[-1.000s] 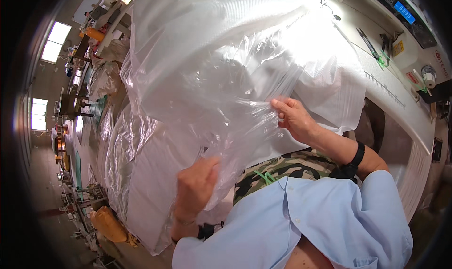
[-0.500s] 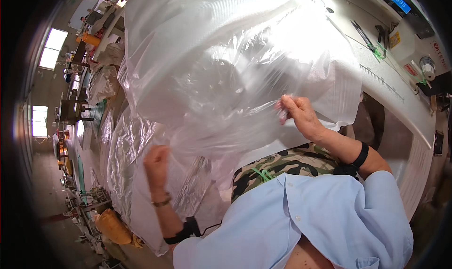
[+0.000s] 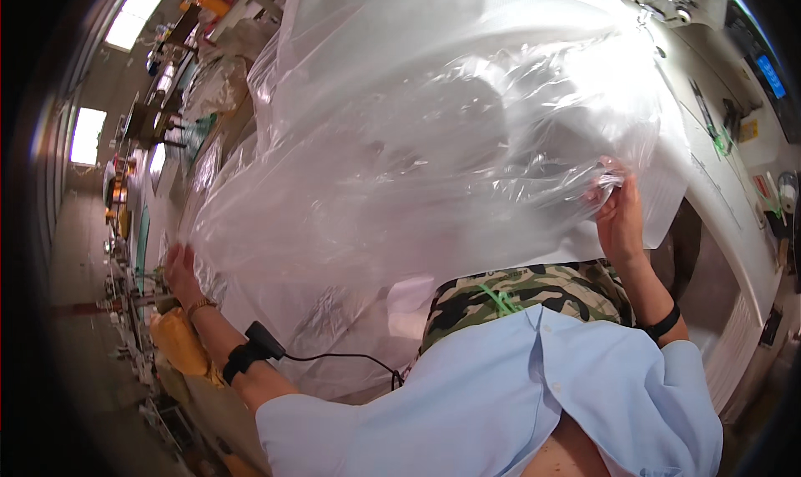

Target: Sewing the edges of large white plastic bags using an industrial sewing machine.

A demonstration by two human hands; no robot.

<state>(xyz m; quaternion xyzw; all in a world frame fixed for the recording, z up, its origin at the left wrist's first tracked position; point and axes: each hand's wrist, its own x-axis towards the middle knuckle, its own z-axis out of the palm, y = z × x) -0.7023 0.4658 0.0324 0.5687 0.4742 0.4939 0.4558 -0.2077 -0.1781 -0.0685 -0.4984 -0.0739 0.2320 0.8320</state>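
A large sheet of thin clear plastic film (image 3: 375, 218) spreads in loose, shiny folds across my lap and the worktop. Beneath it lies a white woven sheet (image 3: 667, 201), its right edge showing past the film. My right hand (image 3: 620, 218) has a bunched part of the film gripped between fingers and thumb, at the right over my lap. Far out to the left, my left hand (image 3: 179, 270) is closed on the film's edge, somewhat blurred. Between the two hands the film is drawn wide.
Metal sewing machine parts (image 3: 680, 10) stand at the upper right, with a blue-lit display (image 3: 769, 76) beyond. Tweezers (image 3: 703, 106) lie on the white worktop (image 3: 726, 197). An orange-yellow bundle (image 3: 179, 342) sits by my left forearm. Crumpled film (image 3: 219, 85) lies farther left.
My left hand has swung outward to the left, and my right hand has moved right with the film. The film is now spread wider between them. The view has shifted a little.
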